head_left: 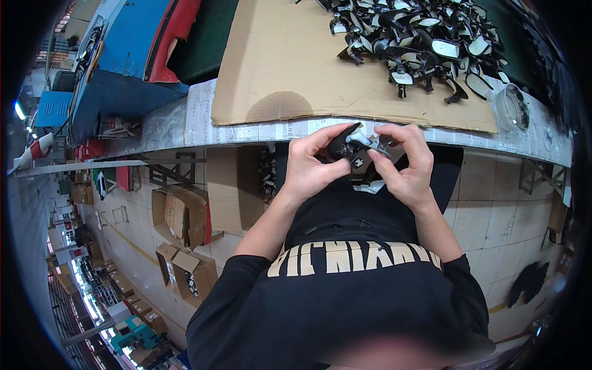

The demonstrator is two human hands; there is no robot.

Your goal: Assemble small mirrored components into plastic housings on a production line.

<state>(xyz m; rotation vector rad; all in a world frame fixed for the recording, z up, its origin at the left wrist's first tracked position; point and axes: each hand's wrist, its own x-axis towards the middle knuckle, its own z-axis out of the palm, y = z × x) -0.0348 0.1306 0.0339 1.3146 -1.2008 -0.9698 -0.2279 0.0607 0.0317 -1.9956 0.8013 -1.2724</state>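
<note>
Both hands, left (310, 168) and right (404, 161), pinch one small black mirror part (353, 145) at the table (246, 131) edge. Looks light, rigid plastic; glass face likely fragile, smudges easily. Best held by housing edges. Similar pile (419, 40) lies on cardboard (283, 61).

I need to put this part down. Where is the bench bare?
The cardboard sheet is bare on its left and middle, between the blue bin and the pile of black parts. The right end is crowded, with a clear tub beside the pile.
</note>
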